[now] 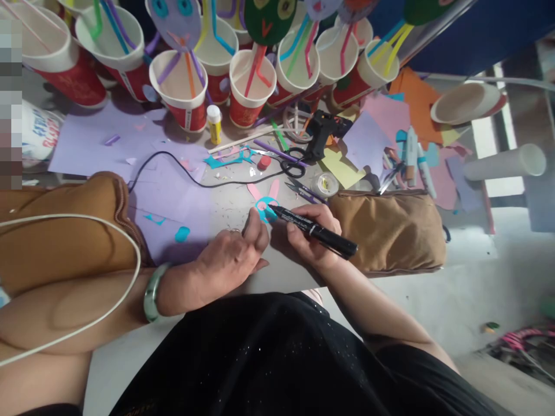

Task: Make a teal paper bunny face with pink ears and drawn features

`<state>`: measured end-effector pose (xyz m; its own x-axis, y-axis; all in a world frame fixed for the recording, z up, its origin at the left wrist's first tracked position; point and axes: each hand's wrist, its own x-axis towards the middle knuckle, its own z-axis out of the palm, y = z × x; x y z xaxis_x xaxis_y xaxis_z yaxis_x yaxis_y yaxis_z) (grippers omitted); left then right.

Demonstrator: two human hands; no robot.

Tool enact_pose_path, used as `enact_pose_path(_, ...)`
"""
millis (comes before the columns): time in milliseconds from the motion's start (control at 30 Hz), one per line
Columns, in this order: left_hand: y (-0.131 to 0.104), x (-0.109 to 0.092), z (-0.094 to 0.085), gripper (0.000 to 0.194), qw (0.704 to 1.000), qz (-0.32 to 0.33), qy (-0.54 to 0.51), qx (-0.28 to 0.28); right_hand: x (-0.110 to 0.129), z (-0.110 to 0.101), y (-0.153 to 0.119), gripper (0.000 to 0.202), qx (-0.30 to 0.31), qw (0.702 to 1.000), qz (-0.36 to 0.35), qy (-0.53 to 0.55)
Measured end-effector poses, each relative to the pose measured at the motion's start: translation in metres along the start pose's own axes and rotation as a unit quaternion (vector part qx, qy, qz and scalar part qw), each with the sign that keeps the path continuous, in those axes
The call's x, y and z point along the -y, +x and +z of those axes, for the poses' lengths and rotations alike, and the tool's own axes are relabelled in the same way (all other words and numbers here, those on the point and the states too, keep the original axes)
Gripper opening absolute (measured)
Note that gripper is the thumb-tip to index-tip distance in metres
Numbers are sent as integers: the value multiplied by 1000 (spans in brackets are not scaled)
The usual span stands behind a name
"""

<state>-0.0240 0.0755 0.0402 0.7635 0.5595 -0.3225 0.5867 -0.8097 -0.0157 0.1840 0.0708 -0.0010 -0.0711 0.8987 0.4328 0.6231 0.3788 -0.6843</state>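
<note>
My right hand point(313, 234) is closed round a black marker pen point(318, 231), its tip on or just above a small paper cutout point(266, 209). The cutout has a blue round part and two pink ear-like strips, and lies on the table. My left hand point(232, 254) has its fingers bent together at the cutout's lower left edge, pinning it; the fingertips are partly hidden. A black pen cap point(342, 247) sits on the rear end of the marker.
Red and white paper cups point(182, 110) with straws line the back. A glue stick point(214, 124), scissors point(293, 164), a black glue gun point(323, 136) and paper scraps lie in front. Brown pouches flank my hands: left pouch point(65, 225), right pouch point(390, 231). A white cable point(136, 254) crosses my left arm.
</note>
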Motion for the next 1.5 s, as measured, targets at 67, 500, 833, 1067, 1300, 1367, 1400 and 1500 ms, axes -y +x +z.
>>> enact_pose_path(67, 1, 0, -1, 68, 1000, -3, -1, 18, 3, 1, 2, 15, 11, 1000, -20, -16)
enact_pose_path(500, 3, 1, 2, 71, 998, -8, -60, -14, -1, 8, -3, 18, 41, 999, -9, -3)
enact_pose_path(833, 3, 1, 1, 70, 1000, -1, -29, -1, -3, 10, -5, 18, 40, 999, -15, -19)
enact_pose_path(1067, 3, 1, 2, 69, 999, -3, -41, 5, 2, 10, -2, 19, 42, 999, -7, -24)
enact_pose_path(1300, 2, 1, 2, 64, 999, -4, -39, -13, 4, 7, -1, 15, 31, 998, 28, -37)
enact_pose_path(1367, 2, 1, 2, 63, 999, -3, -42, -10, 4, 7, -2, 14, 34, 998, 22, -48)
enact_pose_path(1400, 2, 1, 2, 63, 999, -4, -42, -7, 3, 7, -3, 13, 36, 998, 24, -54)
enact_pose_path(1500, 2, 1, 3, 64, 1000, -3, -28, -9, 2, 9, -4, 13, 35, 997, 34, -57)
